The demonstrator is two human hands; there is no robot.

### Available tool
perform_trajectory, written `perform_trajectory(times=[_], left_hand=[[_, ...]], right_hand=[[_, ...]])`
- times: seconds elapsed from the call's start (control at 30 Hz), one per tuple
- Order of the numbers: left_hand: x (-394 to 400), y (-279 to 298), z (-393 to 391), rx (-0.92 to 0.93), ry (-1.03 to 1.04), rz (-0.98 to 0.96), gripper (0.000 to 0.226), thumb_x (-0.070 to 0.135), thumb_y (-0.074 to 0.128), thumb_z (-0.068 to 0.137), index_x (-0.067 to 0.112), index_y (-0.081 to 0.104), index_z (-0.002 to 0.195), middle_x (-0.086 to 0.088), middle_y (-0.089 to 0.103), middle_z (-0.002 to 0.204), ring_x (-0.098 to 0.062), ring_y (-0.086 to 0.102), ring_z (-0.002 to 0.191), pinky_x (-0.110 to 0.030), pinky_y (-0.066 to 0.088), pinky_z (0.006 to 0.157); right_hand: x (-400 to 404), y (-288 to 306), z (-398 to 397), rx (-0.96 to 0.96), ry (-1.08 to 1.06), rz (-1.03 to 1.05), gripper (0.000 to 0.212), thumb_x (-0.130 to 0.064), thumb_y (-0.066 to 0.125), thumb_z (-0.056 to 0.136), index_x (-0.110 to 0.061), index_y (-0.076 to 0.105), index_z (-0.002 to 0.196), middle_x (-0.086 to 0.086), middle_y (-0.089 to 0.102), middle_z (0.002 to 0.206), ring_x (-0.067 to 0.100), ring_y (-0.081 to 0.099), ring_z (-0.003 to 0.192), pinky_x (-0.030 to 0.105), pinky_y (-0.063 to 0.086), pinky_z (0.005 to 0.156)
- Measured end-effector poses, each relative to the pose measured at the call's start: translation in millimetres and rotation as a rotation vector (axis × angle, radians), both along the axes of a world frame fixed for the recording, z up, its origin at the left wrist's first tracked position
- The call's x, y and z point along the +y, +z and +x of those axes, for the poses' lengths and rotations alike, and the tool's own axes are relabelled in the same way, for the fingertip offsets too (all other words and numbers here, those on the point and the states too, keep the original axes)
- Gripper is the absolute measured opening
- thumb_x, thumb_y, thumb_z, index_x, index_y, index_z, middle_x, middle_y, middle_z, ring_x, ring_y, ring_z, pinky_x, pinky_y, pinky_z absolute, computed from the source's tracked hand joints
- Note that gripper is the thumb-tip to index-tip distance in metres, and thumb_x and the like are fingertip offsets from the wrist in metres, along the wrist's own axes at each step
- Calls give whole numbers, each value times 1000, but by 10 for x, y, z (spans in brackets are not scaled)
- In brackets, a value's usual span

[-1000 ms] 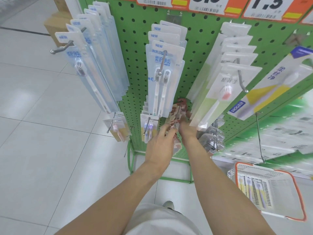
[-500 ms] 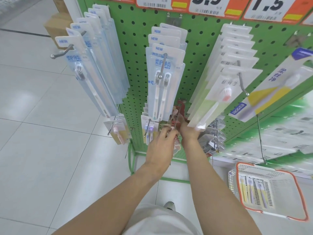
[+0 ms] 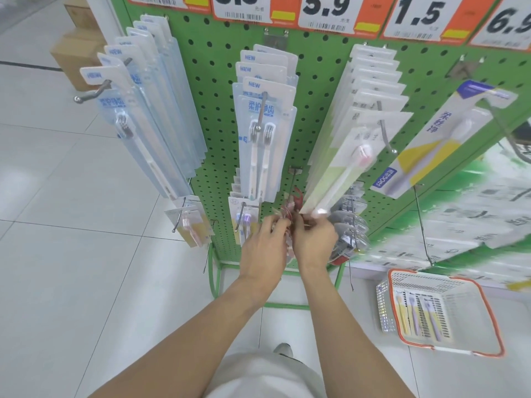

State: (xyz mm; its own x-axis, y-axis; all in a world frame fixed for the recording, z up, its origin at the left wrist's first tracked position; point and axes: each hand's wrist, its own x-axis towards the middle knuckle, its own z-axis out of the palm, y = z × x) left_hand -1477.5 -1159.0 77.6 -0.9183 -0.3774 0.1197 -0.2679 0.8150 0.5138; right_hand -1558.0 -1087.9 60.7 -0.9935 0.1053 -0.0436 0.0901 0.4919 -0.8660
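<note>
Red-and-clear blister packs (image 3: 292,208) hang on a low metal hook (image 3: 293,179) of the green pegboard rack (image 3: 218,122). My left hand (image 3: 263,248) and my right hand (image 3: 314,239) meet at these packs, fingers curled around them from either side. The packs are mostly hidden behind my fingers. Just above my right hand, the lower end of a pale green toothbrush pack (image 3: 344,170) hangs down.
Rows of toothbrush packs (image 3: 264,133) hang from hooks across the rack, with price tags (image 3: 324,12) on top. A white and orange basket (image 3: 439,311) with toothbrush packs stands on the tiled floor at right. Cardboard boxes (image 3: 77,58) sit far left.
Both hands have shifted slightly lower along the hook with the red packs. The camera tilted up a little, showing more of the price tags.
</note>
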Motion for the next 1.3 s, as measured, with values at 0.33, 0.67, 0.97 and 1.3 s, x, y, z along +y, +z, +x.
perform_trajectory(times=[0.33, 0.67, 0.97, 1.3], left_hand=[[1, -31, -1, 21, 14, 105, 35, 3, 56, 94, 19, 56, 126, 0, 48, 139, -27, 56, 114, -44, 53, 77], [38, -38, -98, 133, 74, 177, 46, 4, 56, 96, 15, 49, 140, -8, 42, 140, -27, 54, 115, -43, 54, 89], [124, -80, 146, 243, 90, 98, 49, 10, 67, 86, 12, 49, 132, -7, 45, 138, -26, 51, 124, -40, 51, 97], [203, 150, 655, 414, 106, 442, 30, 3, 58, 87, 18, 57, 112, 15, 52, 112, 1, 53, 110, -27, 51, 88]], right_hand=[[271, 115, 292, 87, 62, 137, 14, -21, 68, 92, -15, 73, 80, -4, 73, 72, 16, 66, 63, 29, 51, 64], [507, 96, 483, 12, 15, 80, 11, -24, 71, 89, -15, 75, 83, -11, 69, 68, 12, 69, 66, 26, 52, 68], [777, 184, 641, -13, 48, 58, 17, -22, 71, 89, -21, 66, 73, -9, 65, 52, 3, 62, 47, 19, 49, 55], [1060, 374, 638, -153, 489, -1, 21, -21, 77, 88, -25, 65, 71, -15, 63, 58, 1, 48, 47, 16, 36, 51]])
